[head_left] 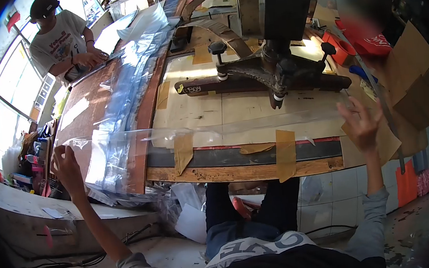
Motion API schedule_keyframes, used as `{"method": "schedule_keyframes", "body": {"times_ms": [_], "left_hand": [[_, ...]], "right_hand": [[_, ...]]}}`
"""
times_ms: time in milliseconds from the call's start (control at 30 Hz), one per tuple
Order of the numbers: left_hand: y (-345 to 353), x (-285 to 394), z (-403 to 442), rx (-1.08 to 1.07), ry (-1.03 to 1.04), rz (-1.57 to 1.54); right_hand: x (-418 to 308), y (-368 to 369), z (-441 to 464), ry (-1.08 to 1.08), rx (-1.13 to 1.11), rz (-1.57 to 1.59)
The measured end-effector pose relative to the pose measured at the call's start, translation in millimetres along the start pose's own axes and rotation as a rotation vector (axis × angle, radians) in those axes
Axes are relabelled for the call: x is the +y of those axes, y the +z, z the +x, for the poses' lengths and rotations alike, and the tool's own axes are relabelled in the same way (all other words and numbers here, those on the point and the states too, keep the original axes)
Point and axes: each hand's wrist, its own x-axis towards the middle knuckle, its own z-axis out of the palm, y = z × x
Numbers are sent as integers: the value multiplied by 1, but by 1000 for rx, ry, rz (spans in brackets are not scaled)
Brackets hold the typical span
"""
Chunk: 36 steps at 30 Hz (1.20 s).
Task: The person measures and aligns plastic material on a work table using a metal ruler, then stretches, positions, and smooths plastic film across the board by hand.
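Note:
A long clear plastic strip (255,125) stretches across the front of the worktable, roughly level. At its left end my left hand (67,169) pinches it between thumb and fingers, above the brown board. My right hand (362,124) grips the other end near the table's right side, its outer fingers raised and apart. Beneath the strip lies a pale, tape-patched sheet (196,104) on the table. Just beyond it stands a heavy press head with a dark metal bar (261,83) and black knobs.
Clear plastic sheets (133,85) are piled on the brown board (83,103) at left. Another person (61,40) works at the far left, both hands on the board. Cardboard (418,81) and a red bin (340,47) stand at right. A wooden edge (229,174) runs along the front.

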Motion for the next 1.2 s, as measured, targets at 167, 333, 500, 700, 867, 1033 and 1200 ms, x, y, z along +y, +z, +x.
{"method": "schedule_keyframes", "body": {"times_ms": [167,333,500,700,867,1033,1200], "left_hand": [[-24,63,3,-668,-167,98],[-56,191,-28,-221,411,-459],[-54,256,-29,-219,569,-589],[-39,248,-45,-310,537,-626],[-38,246,-53,-331,506,-632],[-38,248,-43,-296,525,-609],[-21,249,2,-379,588,-766]], "right_hand": [[-72,-16,4,144,-377,207],[-94,-34,-13,357,-527,270],[-105,-36,-16,505,-585,279],[-106,-32,-23,517,-575,271],[-106,-24,-19,566,-491,198],[-95,-12,-17,599,-566,225],[-72,2,-1,593,-592,233]]}}
